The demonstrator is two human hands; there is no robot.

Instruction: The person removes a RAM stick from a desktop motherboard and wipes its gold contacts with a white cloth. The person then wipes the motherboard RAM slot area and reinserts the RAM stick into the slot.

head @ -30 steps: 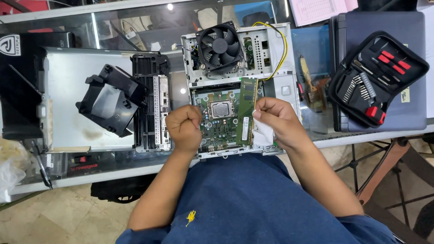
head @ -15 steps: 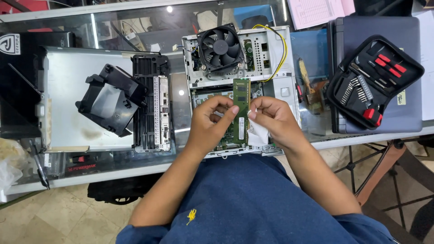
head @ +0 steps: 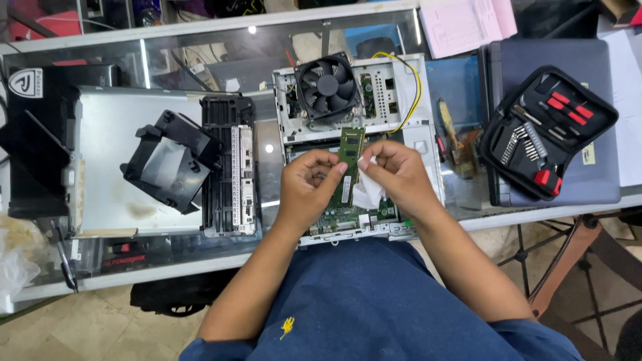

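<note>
Gripping a green memory stick (head: 350, 160) and white cloth (head: 368, 194) (hands (head: 309, 190) over open computer case (head: 414, 134)).

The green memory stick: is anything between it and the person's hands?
The left hand holds the green memory stick directly in its fingers. The right hand presses a white tissue against it, so the tissue lies between that hand and the stick.

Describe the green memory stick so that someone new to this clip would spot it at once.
Find the open white computer case at the middle of the glass table, with the black fan on top. Just below the fan, the left hand holds the memory stick, while the right hand presses a white cloth against it. It is the only narrow green strip raised above the board.
</note>
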